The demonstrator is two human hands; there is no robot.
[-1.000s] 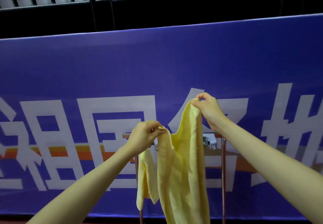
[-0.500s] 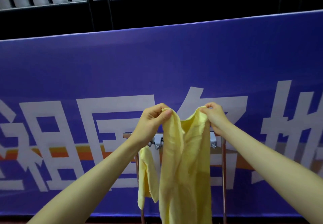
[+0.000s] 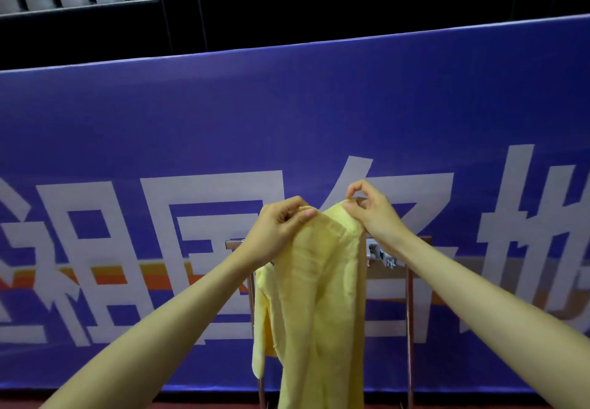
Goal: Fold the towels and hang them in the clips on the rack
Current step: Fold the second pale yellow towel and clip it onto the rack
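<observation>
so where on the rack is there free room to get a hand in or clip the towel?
Free: the gap between the yellow towel and the rack's right post, below the metal clip. Crowded: the top bar's middle, where left hand and right hand pinch the towel's top edge; towel folds cover the left post.

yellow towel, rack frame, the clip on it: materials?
Yellow towel: soft woven cloth, matte, likely cotton or microfibre; it drapes in limp folds from both hands. Rack: metal tube, glossy coppery finish with highlights along the post. Clip: looks like bright silvery metal, but it is too small to be sure.
</observation>
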